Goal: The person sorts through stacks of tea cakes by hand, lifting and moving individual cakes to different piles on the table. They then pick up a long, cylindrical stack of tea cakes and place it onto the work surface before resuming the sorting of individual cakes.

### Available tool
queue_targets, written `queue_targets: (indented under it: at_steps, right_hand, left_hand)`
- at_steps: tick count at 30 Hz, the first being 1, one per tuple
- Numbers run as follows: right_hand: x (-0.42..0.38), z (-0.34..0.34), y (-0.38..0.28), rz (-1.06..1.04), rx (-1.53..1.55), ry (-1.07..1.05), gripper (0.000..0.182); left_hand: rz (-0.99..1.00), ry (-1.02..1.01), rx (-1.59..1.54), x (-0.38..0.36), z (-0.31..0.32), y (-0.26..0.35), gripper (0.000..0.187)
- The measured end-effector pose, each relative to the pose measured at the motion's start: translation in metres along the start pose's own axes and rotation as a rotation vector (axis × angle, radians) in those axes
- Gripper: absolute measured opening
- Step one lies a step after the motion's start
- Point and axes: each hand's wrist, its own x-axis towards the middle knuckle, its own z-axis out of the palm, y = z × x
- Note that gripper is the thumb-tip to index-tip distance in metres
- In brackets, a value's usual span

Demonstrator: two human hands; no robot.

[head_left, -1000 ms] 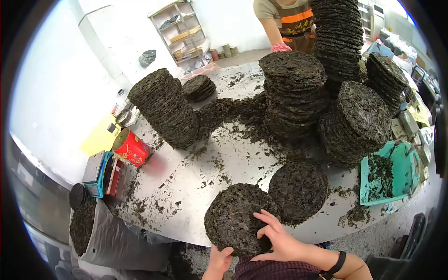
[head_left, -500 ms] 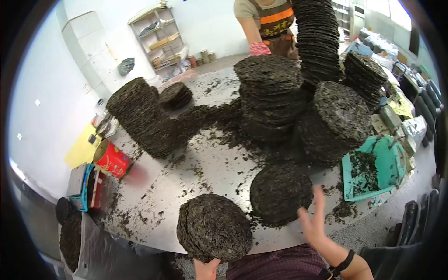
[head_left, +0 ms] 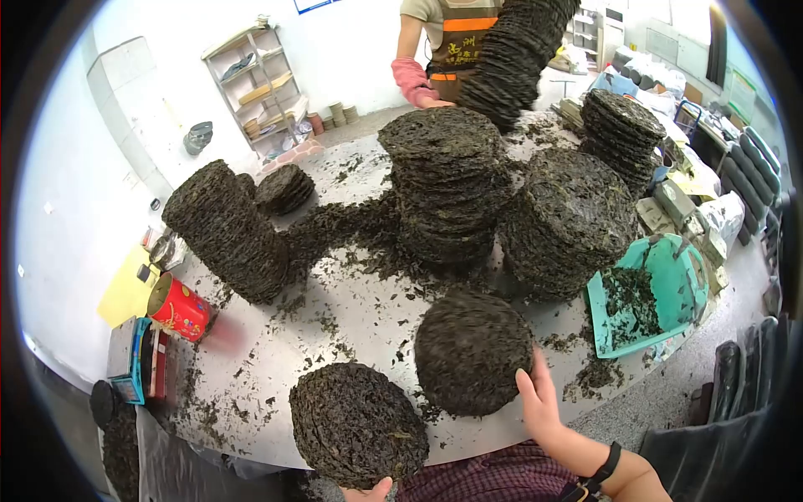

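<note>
One stack (head_left: 473, 351) against right fingers (head_left: 533, 386)

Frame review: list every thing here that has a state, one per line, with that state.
Right hand: open, flat against the middle stack.
Left hand: mostly hidden, under the near stack.
Near stack: tilted at the table edge.
Middle stack: low, resting on the table.
Left stack: leaning.
Tall centre stack: upright.
Red can: lying on its side.
Green tray: holds loose flakes.
</note>
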Motion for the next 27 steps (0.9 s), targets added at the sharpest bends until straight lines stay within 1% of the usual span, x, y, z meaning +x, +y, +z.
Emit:
queue_targets:
  at_steps: [1,3,4,5,7,8,9,11,13,15,17,18,19,21,22,23,24,25,27]
  right_hand:
    - [-0.001,-0.007,0.002,-0.004,-0.004,0.012,0.051]
    - [-0.006,-0.017,-0.005,-0.230,-0.454,0.104,0.057]
    - [-0.012,-0.012,-0.015,-0.262,-0.332,-0.030,0.058]
    - [-0.017,-0.009,-0.026,-0.293,-0.352,-0.258,0.055]
    - [-0.026,0.014,-0.048,-0.346,-0.247,-0.597,0.053]
    - [-0.031,0.031,-0.061,-0.408,-0.240,-0.620,0.053]
    - [-0.035,0.039,-0.066,-0.359,-0.240,-0.788,0.074]
    - [-0.039,0.053,-0.054,-0.338,-0.319,-0.886,0.074]
    - [-0.036,0.057,-0.053,-0.373,-0.325,-0.903,0.071]
    - [-0.035,0.058,-0.056,-0.401,-0.341,-0.916,0.067]
    - [-0.036,0.059,-0.063,-0.562,-0.433,-0.793,0.060]
    - [-0.036,0.061,-0.066,-0.585,-0.404,-0.745,0.053]
    - [-0.036,0.059,-0.065,-0.584,-0.404,-0.744,0.053]
    - [-0.033,0.048,-0.062,-0.223,-0.314,-0.696,0.049]
    - [-0.029,0.042,-0.066,-0.238,-0.220,-0.468,0.040]
    - [-0.030,0.026,-0.037,-0.069,-0.271,-0.321,0.035]
    - [-0.023,0.014,-0.044,0.137,-0.170,-0.227,0.029]
    - [-0.014,-0.001,-0.038,0.210,-0.001,-0.163,0.026]
    - [-0.006,-0.004,-0.020,-0.057,0.064,0.197,0.030]
  left_hand:
    - [0.000,-0.013,-0.001,0.000,-0.001,-0.002,0.081]
    - [-0.049,0.009,0.108,0.002,-0.001,-0.008,0.084]
    - [-0.031,0.024,0.148,0.002,0.004,-0.005,0.086]
    - [-0.031,0.015,0.151,0.002,0.008,-0.004,0.086]
    - [-0.091,0.038,0.105,0.001,0.015,-0.001,0.090]
    - [-0.108,-0.013,0.102,0.000,0.021,0.010,0.092]
    - [-0.102,-0.001,0.106,0.000,0.025,0.012,0.092]
    - [-0.045,-0.018,0.018,0.000,0.024,0.011,0.090]
    - [-0.029,0.018,0.042,0.004,0.024,0.019,0.087]
    - [-0.031,0.072,-0.078,0.003,0.029,0.029,0.086]
    - [0.007,0.095,-0.055,0.004,0.026,0.024,0.087]
    - [0.096,0.079,0.034,0.004,0.024,0.018,0.088]
    - [0.182,0.057,0.121,0.003,0.022,0.013,0.089]
    - [0.147,0.049,0.070,0.004,0.019,0.011,0.089]
    - [0.095,0.083,0.053,0.003,0.016,0.015,0.088]
    - [0.045,0.115,0.034,0.002,0.013,0.019,0.087]
    - [0.049,0.036,-0.053,0.000,0.012,0.025,0.084]
    - [0.048,0.022,-0.062,0.003,0.006,0.021,0.084]
    - [0.075,-0.021,0.106,0.005,-0.003,0.013,0.080]
